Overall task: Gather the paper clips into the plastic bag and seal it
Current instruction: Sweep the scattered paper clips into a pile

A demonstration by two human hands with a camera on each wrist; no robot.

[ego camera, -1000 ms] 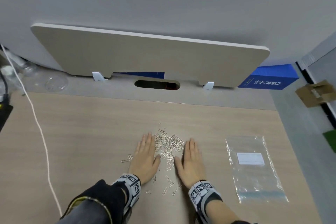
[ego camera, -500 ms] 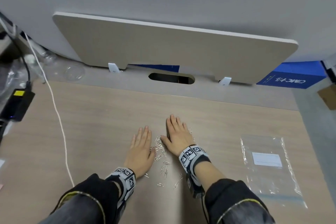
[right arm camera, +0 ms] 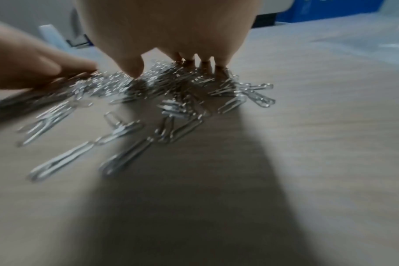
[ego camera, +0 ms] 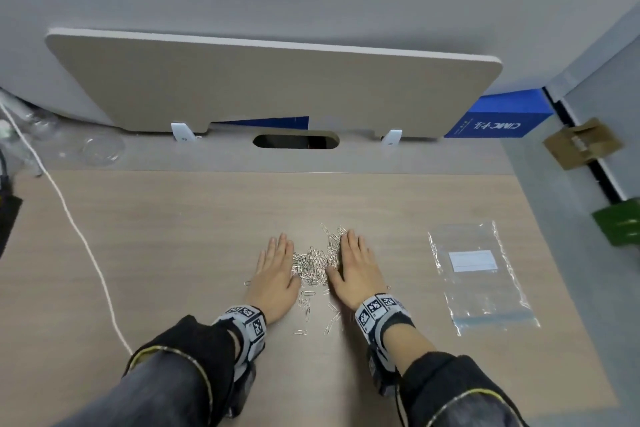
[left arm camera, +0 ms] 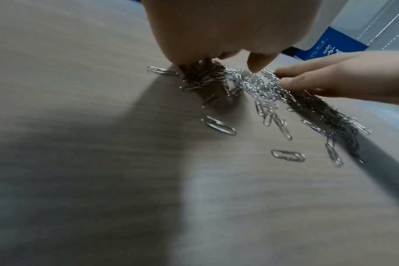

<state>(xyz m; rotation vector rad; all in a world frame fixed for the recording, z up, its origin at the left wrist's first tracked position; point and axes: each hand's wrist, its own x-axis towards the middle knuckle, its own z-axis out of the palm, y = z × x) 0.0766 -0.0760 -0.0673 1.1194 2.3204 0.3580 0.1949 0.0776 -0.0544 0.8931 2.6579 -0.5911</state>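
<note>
Since half a second ago, the right hand (ego camera: pixel 356 269) has been drawn back from the far side of the paper clips (ego camera: pixel 313 265) and is now laid level with the left hand (ego camera: pixel 275 276), the pile being penned between the two.

At the far left, a white cord (ego camera: pixel 74 229) is seen trailing across the wooden desk (ego camera: pixel 173 236). The left hand is pressed flat on the desk with fingers straight and together, nothing being gripped; its inner edge is touching the pile. The heaped clips lie between the hands, with several strays scattered nearer, between the wrists. The right hand is likewise spread flat, fingers extended, its thumb side against the clips. Well apart to the right, the clear plastic bag (ego camera: pixel 479 279) lies flat on the desk, holding no clips, its blue zip strip at the near end.
</note>
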